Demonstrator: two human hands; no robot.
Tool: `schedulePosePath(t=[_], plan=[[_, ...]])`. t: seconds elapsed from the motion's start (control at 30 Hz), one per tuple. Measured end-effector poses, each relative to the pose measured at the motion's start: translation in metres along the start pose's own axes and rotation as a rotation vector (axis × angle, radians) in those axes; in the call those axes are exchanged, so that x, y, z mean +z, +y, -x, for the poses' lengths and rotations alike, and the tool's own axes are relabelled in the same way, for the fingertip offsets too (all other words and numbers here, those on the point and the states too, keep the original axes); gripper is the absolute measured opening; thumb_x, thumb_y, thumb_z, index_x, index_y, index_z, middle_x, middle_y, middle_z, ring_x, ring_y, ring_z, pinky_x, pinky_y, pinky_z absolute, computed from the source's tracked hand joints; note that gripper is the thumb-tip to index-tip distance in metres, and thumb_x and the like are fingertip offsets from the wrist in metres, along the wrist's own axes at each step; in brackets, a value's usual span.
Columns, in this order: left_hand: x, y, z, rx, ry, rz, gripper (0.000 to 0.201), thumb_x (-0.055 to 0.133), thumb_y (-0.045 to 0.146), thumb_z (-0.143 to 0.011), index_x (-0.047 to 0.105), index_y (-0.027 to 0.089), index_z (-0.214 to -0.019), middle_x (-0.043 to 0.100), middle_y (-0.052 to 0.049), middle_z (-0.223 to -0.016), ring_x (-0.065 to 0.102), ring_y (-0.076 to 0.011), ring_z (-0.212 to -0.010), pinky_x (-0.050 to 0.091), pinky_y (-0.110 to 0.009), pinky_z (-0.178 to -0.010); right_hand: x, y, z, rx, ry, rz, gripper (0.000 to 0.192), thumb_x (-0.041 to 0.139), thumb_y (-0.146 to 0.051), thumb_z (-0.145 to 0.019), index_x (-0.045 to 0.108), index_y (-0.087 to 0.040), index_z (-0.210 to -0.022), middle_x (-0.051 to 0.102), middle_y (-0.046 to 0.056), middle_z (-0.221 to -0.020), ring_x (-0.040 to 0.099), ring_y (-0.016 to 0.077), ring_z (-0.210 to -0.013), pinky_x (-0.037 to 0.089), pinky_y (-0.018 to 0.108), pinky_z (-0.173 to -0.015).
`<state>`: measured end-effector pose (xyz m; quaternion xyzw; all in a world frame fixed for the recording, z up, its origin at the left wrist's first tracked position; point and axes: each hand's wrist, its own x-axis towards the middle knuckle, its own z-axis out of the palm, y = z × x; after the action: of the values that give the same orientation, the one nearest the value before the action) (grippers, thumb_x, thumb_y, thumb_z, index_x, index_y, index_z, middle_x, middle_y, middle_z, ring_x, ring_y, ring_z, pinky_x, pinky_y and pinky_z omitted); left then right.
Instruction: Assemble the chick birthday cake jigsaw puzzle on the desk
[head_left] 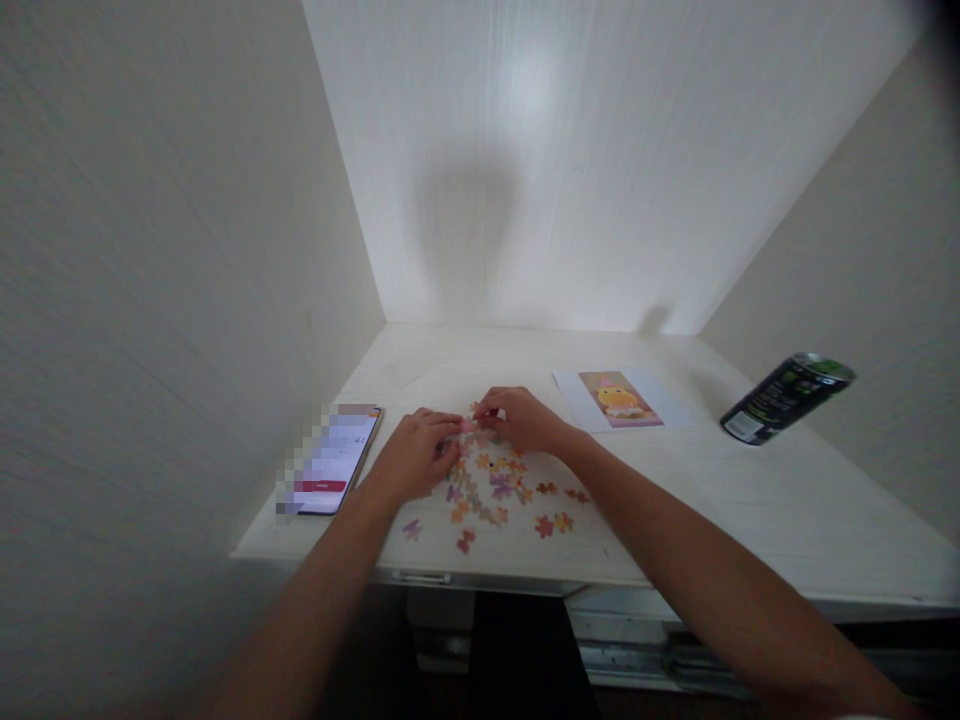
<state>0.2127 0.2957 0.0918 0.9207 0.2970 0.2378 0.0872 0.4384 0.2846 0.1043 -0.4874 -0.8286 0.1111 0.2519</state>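
Note:
Many small puzzle pieces (500,486) in orange, yellow, purple and red lie loosely spread between and below my hands. My left hand (416,455) rests at the left of the pile, its fingertips closed at a pink puzzle piece (469,425). From the right, my right hand (521,415) meets the same pink area with thumb and fingers pinched together. The fingertips of both hands nearly touch, and they partly cover what they hold. A red puzzle piece (466,541) lies apart, close to the front edge.
A phone (334,465) with its screen lit lies at the left. At the back right, a white sheet (574,405) bears a picture of a yellow figure (619,398). Farther right stands a dark drink can (784,398). Walls enclose the white desk (705,510) on three sides.

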Motion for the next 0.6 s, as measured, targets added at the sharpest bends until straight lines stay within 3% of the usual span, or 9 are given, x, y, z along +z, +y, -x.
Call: schedulePosePath(t=[0.17, 0.3, 0.4, 0.5, 0.6], plan=[[-0.004, 0.000, -0.001, -0.077, 0.124, 0.034, 0.027, 0.051, 0.017, -0.084, 0.071, 0.021, -0.103, 0.070, -0.005, -0.113, 0.061, -0.0224, -0.104, 0.047, -0.042, -0.097, -0.015, 0.021, 0.002, 0.155, 0.231, 0.051, 0.022, 0.054, -0.013, -0.087, 0.071, -0.015, -0.099, 0.072, 0.008, -0.097, 0.063, 0.0155, -0.086, 0.045, 0.026, -0.081], [-0.011, -0.004, 0.001, -0.261, 0.319, 0.028, 0.026, 0.047, 0.015, -0.083, 0.068, 0.019, -0.098, 0.071, -0.006, -0.101, 0.064, -0.0215, -0.096, 0.050, -0.037, -0.090, -0.022, 0.032, 0.004, 0.230, 0.241, 0.082, 0.022, 0.054, -0.015, -0.087, 0.070, -0.015, -0.103, 0.072, 0.008, -0.097, 0.063, 0.0154, -0.084, 0.045, 0.026, -0.081], [-0.017, -0.009, 0.004, -0.356, 0.401, 0.023, 0.029, 0.043, 0.010, -0.081, 0.065, 0.016, -0.098, 0.071, -0.007, -0.094, 0.066, -0.0196, -0.084, 0.052, -0.034, -0.081, -0.021, 0.033, 0.003, 0.240, 0.225, 0.083, 0.020, 0.058, -0.016, -0.085, 0.070, -0.015, -0.101, 0.071, 0.007, -0.094, 0.062, 0.0143, -0.079, 0.044, 0.025, -0.078], [-0.020, -0.013, 0.005, -0.407, 0.419, 0.066, 0.032, 0.042, 0.006, -0.077, 0.063, 0.017, -0.098, 0.072, -0.005, -0.090, 0.067, -0.0178, -0.079, 0.051, -0.033, -0.079, -0.020, 0.031, 0.003, 0.218, 0.234, 0.083, 0.020, 0.061, -0.021, -0.085, 0.069, -0.014, -0.101, 0.070, 0.007, -0.091, 0.060, 0.0137, -0.076, 0.043, 0.025, -0.076], [-0.020, -0.015, 0.006, -0.413, 0.316, 0.138, 0.033, 0.043, 0.007, -0.077, 0.062, 0.017, -0.102, 0.072, -0.005, -0.090, 0.067, -0.0170, -0.076, 0.051, -0.031, -0.072, -0.022, 0.029, 0.003, 0.208, 0.241, 0.097, 0.021, 0.062, -0.027, -0.085, 0.070, -0.014, -0.101, 0.069, 0.006, -0.087, 0.058, 0.0135, -0.073, 0.042, 0.025, -0.073]])
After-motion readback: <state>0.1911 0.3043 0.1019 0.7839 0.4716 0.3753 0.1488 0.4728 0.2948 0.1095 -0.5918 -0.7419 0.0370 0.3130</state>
